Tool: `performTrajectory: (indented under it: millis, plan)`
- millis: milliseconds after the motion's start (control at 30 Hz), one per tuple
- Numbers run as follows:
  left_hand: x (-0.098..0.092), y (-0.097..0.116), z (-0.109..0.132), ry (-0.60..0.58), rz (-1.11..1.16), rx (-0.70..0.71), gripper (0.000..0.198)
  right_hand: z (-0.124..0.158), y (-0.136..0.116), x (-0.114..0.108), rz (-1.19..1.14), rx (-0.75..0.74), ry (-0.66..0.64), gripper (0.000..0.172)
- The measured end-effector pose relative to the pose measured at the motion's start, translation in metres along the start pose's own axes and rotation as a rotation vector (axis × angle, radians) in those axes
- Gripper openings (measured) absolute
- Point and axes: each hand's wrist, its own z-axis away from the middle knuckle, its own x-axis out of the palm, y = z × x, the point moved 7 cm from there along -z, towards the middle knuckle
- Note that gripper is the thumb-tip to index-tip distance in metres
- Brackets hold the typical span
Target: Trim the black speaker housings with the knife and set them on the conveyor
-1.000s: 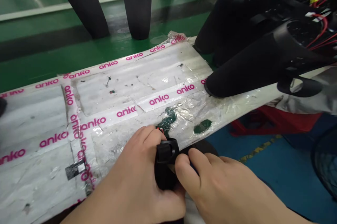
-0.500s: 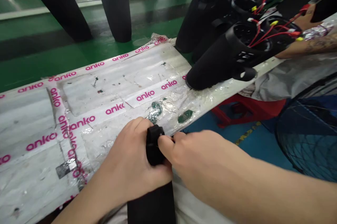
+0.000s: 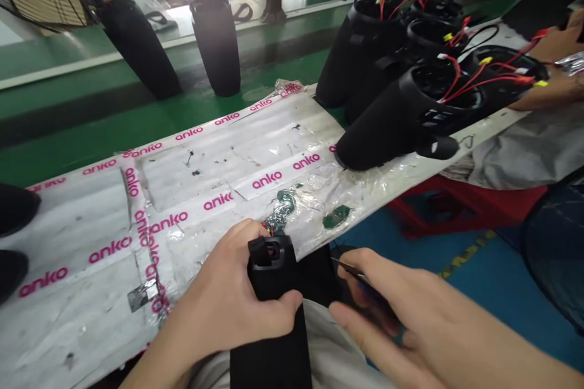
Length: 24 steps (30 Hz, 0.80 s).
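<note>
My left hand [image 3: 237, 297] is wrapped round a black fabric-covered casing [image 3: 269, 352] that lies over my lap with one end by the table's edge. Near that end, a black strap [image 3: 258, 251] stands up beside a small slot, where a bit of red shows inside. Thin coloured wires [image 3: 268, 229] peek out behind my left fingers. To the right of the casing and apart from it, my right hand [image 3: 387, 297] is closed round a thin pointed hand tool [image 3: 349, 268]; its metal tip points left. Most of the tool is hidden by my fingers.
Several black tapered casings [image 3: 387, 118] with red wires stand at the right, near another person's arm [image 3: 547, 94]. Two more casings [image 3: 216, 48] stand on the green surface at the back. Taped white sheeting [image 3: 201, 176] covers my table. A red stool [image 3: 460, 206] and a fan guard [image 3: 556, 255] are at the right.
My right hand has pulled away from the strap to the right, and the tool in it now shows. The strap stands raised beside the slot. The view has shifted slightly.
</note>
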Motion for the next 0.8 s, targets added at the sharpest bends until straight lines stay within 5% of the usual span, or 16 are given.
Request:
performTrajectory:
  millis: [133,267,400,500,633,800]
  plan:
    - [0.003,0.005,-0.002,0.026,-0.062,-0.099,0.024,-0.008,0.004,0.041,-0.647,0.296,-0.087,0.042]
    - [0.002,0.018,-0.005,-0.04,-0.149,-0.082,0.013,-0.015,0.008,0.057,-0.827,0.413,-0.007,0.066]
    - [-0.004,0.012,-0.001,-0.254,0.096,0.072,0.066,-0.012,0.017,0.064,-0.893,0.382,0.022,0.068]
    - [-0.009,-0.007,0.005,-0.317,0.272,0.087,0.083,-0.008,0.025,0.066,-0.905,0.365,0.045,0.072]
    - [-0.009,-0.023,0.003,-0.285,0.343,0.053,0.066,-0.007,0.031,0.066,-0.912,0.361,0.018,0.074]
    - [0.003,-0.008,0.001,-0.23,0.406,0.007,0.039,-0.002,0.031,0.074,-0.931,0.398,0.022,0.081]
